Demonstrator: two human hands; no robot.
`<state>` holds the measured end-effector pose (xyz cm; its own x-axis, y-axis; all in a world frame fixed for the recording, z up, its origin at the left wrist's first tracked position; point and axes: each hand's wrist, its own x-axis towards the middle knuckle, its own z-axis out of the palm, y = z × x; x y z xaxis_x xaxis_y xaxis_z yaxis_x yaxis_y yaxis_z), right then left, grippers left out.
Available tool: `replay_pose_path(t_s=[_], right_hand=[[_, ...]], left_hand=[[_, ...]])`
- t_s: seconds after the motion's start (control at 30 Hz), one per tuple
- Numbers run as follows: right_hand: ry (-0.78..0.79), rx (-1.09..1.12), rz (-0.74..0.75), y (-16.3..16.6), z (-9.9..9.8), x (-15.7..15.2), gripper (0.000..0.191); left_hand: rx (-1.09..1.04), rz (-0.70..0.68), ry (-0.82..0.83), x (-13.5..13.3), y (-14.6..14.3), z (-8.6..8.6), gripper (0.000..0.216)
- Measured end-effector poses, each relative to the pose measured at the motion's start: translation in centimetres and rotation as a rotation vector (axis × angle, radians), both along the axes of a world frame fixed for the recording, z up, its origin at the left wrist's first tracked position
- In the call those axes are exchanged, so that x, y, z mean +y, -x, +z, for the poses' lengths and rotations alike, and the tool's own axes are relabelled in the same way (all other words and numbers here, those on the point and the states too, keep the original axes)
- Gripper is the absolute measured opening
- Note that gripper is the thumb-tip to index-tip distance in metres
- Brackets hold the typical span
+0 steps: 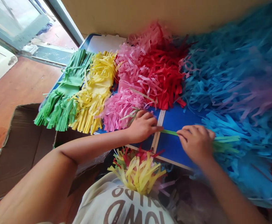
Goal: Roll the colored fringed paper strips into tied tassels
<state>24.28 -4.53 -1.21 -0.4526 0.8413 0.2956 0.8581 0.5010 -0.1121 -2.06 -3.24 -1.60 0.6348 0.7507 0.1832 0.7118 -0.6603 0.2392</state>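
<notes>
Gripping green strip (pixel 170 132) w/ L hand (pixel 142 126) & R hand (pixel 196 141). Looks thin, straight b/w hands, splayed past R. Held over blue table (pixel 176 152), nr front edge (pixel 173 162); bare b/w pink fringe (pixel 125 107) on L, blue fringe (pixel 229 129) on R.

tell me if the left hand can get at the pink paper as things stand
Probably yes: the left hand is right by the pink paper, and nothing solid seems to block the way. It does appear to hold the green strip, so it may need to let go first.
</notes>
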Motion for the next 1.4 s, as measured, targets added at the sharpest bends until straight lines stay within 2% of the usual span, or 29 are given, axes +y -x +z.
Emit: replay_pose_path(t_s=[0.1,0.2,0.3,0.5,0.57,0.67,0.83,0.97,1.1,1.17,1.27,1.4], right_hand=[[-0.106,-0.081,0.165,1.1,0.9,-0.6,0.013],[-0.148,-0.124,0.247,1.6,0.9,-0.4,0.012],[-0.159,-0.122,0.264,1.6,0.4,0.5,0.016],[-0.024,0.047,0.141,1.9,0.4,0.9,0.01],[-0.048,0.011,0.128,2.4,0.4,0.5,0.005],[-0.147,-0.044,0.149,3.0,0.1,-0.1,0.011],[-0.247,-0.004,0.185,1.5,-1.0,-0.5,0.015],[-0.161,0.116,0.15,-0.4,-1.8,-0.3,0.014],[0.063,0.312,0.067,-1.5,-2.7,0.6,0.017],[0.124,0.362,0.045,-1.8,-3.0,1.0,0.018],[0.159,0.363,0.031,-1.9,-3.1,1.1,0.016],[0.158,0.35,-0.008,-1.7,-2.9,1.0,0.015]], left_hand=[[0.083,-0.159,-0.139,-0.5,-0.7,0.5,0.028],[0.13,-0.225,-0.191,-0.6,-1.6,0.9,0.028],[0.121,-0.204,-0.22,-0.4,-2.5,0.8,0.026],[0.074,-0.13,-0.311,0.1,-2.9,-0.4,0.025],[0.058,-0.099,-0.331,0.1,-2.8,-0.6,0.026],[0.065,-0.079,-0.332,-0.1,-2.5,-0.5,0.025],[0.127,-0.113,-0.337,-0.8,-1.1,-0.5,0.025],[0.04,-0.096,-0.234,-0.7,0.3,-1.2,0.02],[-0.135,0.058,0.008,-0.2,0.7,-1.6,0.019],[-0.225,0.119,0.091,-0.1,0.7,-1.6,0.019],[-0.267,0.166,0.114,-0.2,0.5,-1.5,0.021],[-0.21,0.198,0.082,-0.2,0.1,-1.4,0.021]])
